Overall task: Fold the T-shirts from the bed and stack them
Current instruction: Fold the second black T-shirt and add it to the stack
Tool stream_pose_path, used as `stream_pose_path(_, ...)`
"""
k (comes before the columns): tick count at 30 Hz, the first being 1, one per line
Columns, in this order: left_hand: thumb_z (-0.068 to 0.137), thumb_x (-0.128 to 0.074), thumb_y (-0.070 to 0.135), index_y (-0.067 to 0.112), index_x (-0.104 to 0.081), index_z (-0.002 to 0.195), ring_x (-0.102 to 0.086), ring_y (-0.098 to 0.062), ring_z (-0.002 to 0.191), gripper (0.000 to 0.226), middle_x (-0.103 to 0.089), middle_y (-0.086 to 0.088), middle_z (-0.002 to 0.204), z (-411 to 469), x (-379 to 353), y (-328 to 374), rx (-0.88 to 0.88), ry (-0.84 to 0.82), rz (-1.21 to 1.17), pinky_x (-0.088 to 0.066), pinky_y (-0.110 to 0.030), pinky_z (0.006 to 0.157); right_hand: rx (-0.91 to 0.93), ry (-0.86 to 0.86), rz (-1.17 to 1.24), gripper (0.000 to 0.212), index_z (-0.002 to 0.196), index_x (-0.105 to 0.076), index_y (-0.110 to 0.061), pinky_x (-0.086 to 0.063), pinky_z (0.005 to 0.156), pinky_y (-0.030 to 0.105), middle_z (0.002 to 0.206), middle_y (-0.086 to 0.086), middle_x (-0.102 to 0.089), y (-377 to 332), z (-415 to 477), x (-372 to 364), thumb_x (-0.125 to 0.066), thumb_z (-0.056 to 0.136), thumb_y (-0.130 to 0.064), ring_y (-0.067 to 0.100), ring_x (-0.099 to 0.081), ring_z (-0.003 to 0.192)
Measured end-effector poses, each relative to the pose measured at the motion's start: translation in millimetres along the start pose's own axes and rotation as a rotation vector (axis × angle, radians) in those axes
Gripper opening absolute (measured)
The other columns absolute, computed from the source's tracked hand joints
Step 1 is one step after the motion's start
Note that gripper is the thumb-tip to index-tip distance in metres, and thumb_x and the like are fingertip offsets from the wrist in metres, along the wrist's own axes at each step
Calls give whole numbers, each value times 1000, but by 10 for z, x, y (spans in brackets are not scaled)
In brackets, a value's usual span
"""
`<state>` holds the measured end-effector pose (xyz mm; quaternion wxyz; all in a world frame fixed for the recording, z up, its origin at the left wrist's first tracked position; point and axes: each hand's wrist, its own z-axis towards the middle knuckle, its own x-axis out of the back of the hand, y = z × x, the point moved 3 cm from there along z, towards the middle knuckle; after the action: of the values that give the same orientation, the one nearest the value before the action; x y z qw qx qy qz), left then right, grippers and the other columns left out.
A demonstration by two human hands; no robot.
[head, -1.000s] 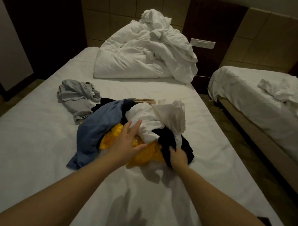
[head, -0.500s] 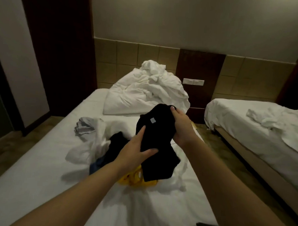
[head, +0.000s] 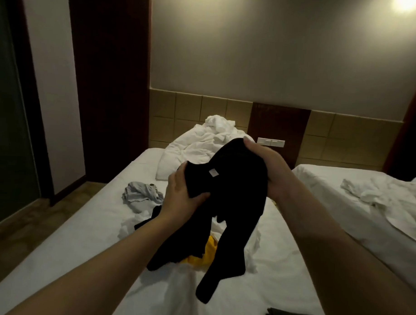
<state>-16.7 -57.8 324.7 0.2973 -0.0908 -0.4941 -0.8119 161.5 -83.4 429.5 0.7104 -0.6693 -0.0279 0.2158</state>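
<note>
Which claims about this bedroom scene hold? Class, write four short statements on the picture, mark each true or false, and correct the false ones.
1. The left hand and the right hand both grip the black T-shirt. True.
2. A grey garment lies on the bed, left of the hands. True.
3. The black T-shirt lies folded flat. False: it hangs crumpled from the hands, above the bed.
4. The right hand holds something yellow. False: the yellow garment lies on the bed below the black T-shirt.

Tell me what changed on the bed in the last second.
The black cotton T-shirt went up from the pile of clothes: the right hand raised it, and the left hand left the pile and gripped it near the white label. The crumpled grey shirt, the yellow garment and the rumpled white duvet stayed in place.
</note>
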Motion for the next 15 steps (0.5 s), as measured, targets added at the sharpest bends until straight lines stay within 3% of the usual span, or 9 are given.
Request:
stream_pose_path(2, 77, -70, 39, 28, -33, 141, -39, -26, 127, 74, -40, -8, 138, 11, 74, 15, -31, -78, 43, -35, -38, 102, -2, -19, -18, 24, 97, -61, -10, -56, 67, 27, 70, 4, -71, -100, -155, -47, -60, 86, -32, 16, -70, 69)
stream_pose_path(4, 74, -65, 42, 22, -61, 118, -54, -28, 108, 48, -59, -10, 111, -46, 96, 59, -88, -251, 111, -41, -31, 81, -10, -49, -39, 23, 92, -61, -10, -55, 57, 22, 67, 4, -70, -150, -288, -84, -62, 83, -31, 14, -69, 63)
stream_pose_path(5, 74, -62, 42, 17, -67, 107, -56, -29, 100, 42, -58, -11, 100, -95, 92, 84, -117, -316, 135, -37, -28, 72, -3, -68, -58, 23, 91, -61, -10, -54, 53, 20, 68, 4, -69, -174, -361, -104, -63, 78, -30, 13, -68, 61)
stream_pose_path(9, 85, -63, 13, 19, -68, 101, -53, -12, 86, 18, -55, -1, 94, -262, 227, 177, -37, -333, 44, -32, -22, 65, 60, -194, -314, 39, 109, -57, -20, -53, 56, 19, 104, 6, -60, -278, -587, -36, -64, 71, -21, 10, -66, 68)
stream_pose_path(12, 81, -64, 14, 13, -67, 89, -59, -16, 76, 9, -66, -10, 86, -347, 526, 130, 128, -350, -98, -46, -31, 72, 39, -240, -771, 58, 116, -50, -42, -54, 63, 21, 119, 1, -50, -370, -835, 72, -75, 70, -16, 16, -68, 80)
stream_pose_path(15, 82, -66, 9, 7, -63, 84, -58, -19, 71, 4, -60, -8, 77, -441, 953, 201, 134, -396, -84, -46, -24, 62, 82, -295, -1302, 53, 105, -49, -55, -49, 72, 18, 113, -21, -46, -383, -1119, 37, -75, 75, -20, 8, -57, 97)
